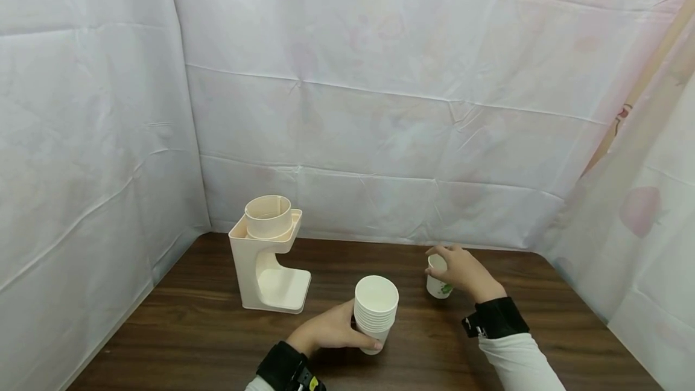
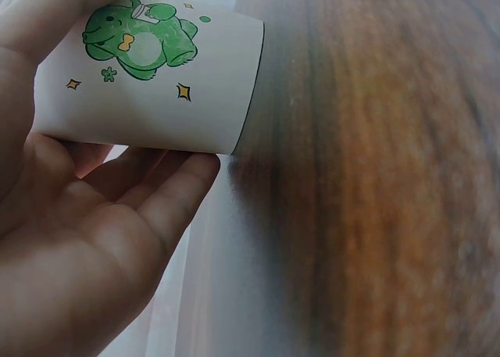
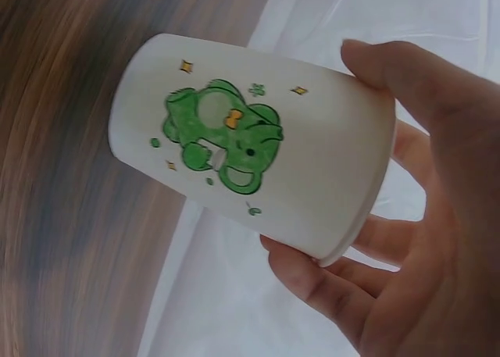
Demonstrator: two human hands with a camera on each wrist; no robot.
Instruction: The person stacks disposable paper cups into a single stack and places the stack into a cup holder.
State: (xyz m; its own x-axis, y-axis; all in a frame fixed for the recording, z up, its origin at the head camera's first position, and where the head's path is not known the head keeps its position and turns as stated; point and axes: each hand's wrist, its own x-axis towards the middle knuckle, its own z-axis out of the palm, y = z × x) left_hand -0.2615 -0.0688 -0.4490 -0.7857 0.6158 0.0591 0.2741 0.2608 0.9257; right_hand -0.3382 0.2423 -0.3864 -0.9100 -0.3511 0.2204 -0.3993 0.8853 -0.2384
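My left hand [image 1: 338, 326] grips a stack of white paper cups [image 1: 376, 306] low on its side, near the front middle of the table. In the left wrist view, the lowest cup [image 2: 168, 111] bears a green cartoon bear, and the fingers curl beneath it. Farther back on the right, my right hand [image 1: 461, 269] holds a single paper cup [image 1: 438, 288] near its rim, thumb on one side and fingers on the other. That cup [image 3: 234, 138] stands upright at the table surface and carries the same green bear print.
A cream-coloured stand [image 1: 247, 270] with a round open holder [image 1: 268, 217] on top and a flat base stands at the back left. White curtains [image 1: 353, 131] hang behind the dark wooden table [image 1: 179, 330] and along both sides.
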